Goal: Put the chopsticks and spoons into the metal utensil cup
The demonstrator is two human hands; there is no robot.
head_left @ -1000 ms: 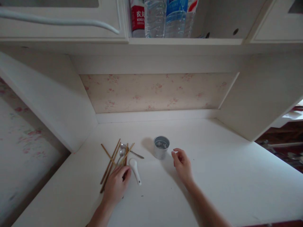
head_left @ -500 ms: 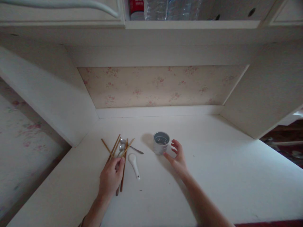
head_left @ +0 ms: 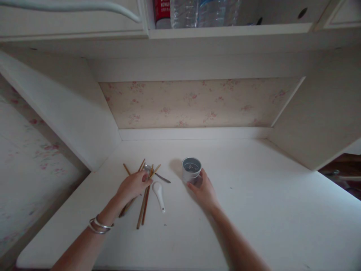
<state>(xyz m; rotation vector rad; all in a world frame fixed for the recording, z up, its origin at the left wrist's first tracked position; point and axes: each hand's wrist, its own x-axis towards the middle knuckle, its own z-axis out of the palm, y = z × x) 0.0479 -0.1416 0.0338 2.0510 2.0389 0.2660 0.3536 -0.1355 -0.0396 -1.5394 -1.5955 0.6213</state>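
A grey utensil holder [head_left: 189,174] stands upright on the white counter, with small holes showing in its bottom. My right hand [head_left: 201,187] is curled round its right side, thumb at the front. To the left lies a loose bunch of wooden chopsticks [head_left: 143,208] with metal spoons among them. Over that bunch my left hand [head_left: 135,183] reaches from the left, fingertips closed down near a metal spoon [head_left: 147,168]; what they pinch is hidden. A thin metal handle [head_left: 163,178] sticks out to the right. Beside the chopsticks rests a white ceramic spoon [head_left: 158,196].
The counter [head_left: 254,210] is bounded by side panels and a floral-papered back wall [head_left: 180,105]. An overhead shelf [head_left: 225,31] holds clear plastic bottles [head_left: 184,14] and a red package [head_left: 163,9].
My right hand has moved left and closed round the utensil holder. My left hand has shifted up over the chopsticks and turned toward the spoons. The view has tilted slightly.
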